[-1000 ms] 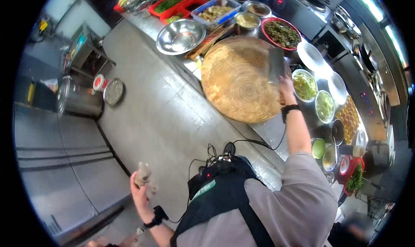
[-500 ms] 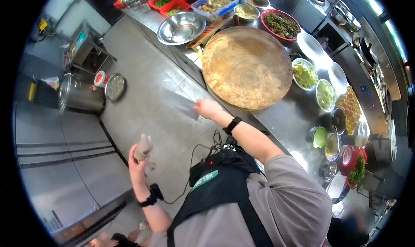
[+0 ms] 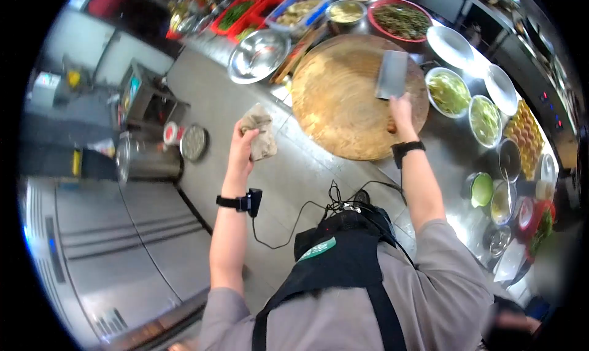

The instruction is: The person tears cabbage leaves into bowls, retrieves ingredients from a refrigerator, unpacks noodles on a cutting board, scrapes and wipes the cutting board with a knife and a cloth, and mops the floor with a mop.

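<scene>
A large round wooden chopping block (image 3: pixel 343 99) sits on the steel counter. Over its right part my right hand (image 3: pixel 402 113) grips a cleaver (image 3: pixel 392 75) by the handle, the broad blade pointing away from me; whether the blade touches the wood I cannot tell. To the left of the block, above the floor, my left hand (image 3: pixel 242 147) is closed on a crumpled greyish-beige cloth (image 3: pixel 260 133). A black strap circles each forearm near the wrist.
Beyond the block stand a steel bowl (image 3: pixel 259 53), a blue-rimmed tub (image 3: pixel 300 12) and a red basin of dark greens (image 3: pixel 402 21). Bowls of shredded cabbage (image 3: pixel 448 92) line the right. A steel pot (image 3: pixel 149 158) is on the floor; a black cable (image 3: pixel 294 219) dangles before me.
My right hand has carried the cleaver from beside the counter to above the block's right side. My left hand has moved forward and right with the cloth. The camera view has shifted.
</scene>
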A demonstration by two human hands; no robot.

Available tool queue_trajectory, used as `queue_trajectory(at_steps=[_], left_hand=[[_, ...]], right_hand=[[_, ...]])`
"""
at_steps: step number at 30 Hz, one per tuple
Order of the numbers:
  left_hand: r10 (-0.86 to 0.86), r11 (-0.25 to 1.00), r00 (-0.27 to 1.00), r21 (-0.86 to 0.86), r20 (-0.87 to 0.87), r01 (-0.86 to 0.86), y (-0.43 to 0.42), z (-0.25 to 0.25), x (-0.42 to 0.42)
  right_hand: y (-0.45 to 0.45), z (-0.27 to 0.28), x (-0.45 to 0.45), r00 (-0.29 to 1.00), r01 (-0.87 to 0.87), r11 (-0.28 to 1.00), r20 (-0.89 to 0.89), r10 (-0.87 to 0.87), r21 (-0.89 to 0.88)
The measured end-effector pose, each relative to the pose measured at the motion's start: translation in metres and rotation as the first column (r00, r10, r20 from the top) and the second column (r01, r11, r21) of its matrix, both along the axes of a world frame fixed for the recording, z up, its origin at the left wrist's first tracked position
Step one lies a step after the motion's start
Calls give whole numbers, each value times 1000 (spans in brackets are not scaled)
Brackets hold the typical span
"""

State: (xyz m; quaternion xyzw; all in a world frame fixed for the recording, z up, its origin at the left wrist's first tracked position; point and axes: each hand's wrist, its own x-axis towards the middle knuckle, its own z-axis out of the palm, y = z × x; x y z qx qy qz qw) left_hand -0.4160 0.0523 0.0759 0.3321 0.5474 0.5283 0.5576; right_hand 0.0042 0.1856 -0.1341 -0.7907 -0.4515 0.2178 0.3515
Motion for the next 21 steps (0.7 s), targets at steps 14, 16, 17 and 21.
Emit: queue_trajectory(at_steps=[14,16,17,21], left_hand=[[-527,526,62,-268,-848,807,314,-153,137],[-570,520,199,-162,-797,839,310,-172,142],[-465,489,116,-145,-878,860,305,-172,148],[-535,545,151,-203,-831,814,242,-130,169]], right_hand=[[-383,77,77,997,-56,998,-46,57,15],[-488,78,88,991,132,990,13,-131,-47],[-542,88,88,956,293,940,32,-292,-173],[-771,76,42,674,739,619,277,-685,-267]])
